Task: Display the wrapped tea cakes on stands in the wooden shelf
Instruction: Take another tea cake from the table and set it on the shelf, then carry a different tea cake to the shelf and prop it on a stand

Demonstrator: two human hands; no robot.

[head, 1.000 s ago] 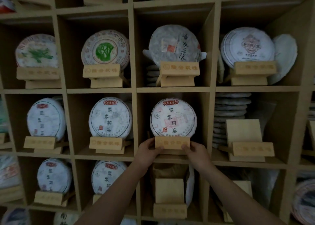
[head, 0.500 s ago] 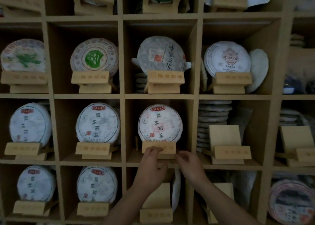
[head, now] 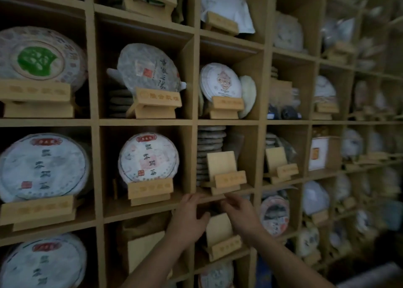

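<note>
Wrapped tea cake, round, white paper with red seal (head: 149, 156), is being shown propped on a pale wooden stand (head: 150, 190) up-left of the left hand (head: 189, 219). Left hand is being held loosely open, nothing gripped; right hand (head: 241, 214) likewise, fingers relaxed, just under the wooden shelf edge (head: 218, 197). Empty pale wooden stand (head: 225, 174) is sitting directly above the right hand, with a stack of grey flat cakes (head: 210, 148) behind it. Risk being judged: stand is being approached from below, so it could be knocked back into the stack; stack could be toppled when a cake is being pulled.
</note>
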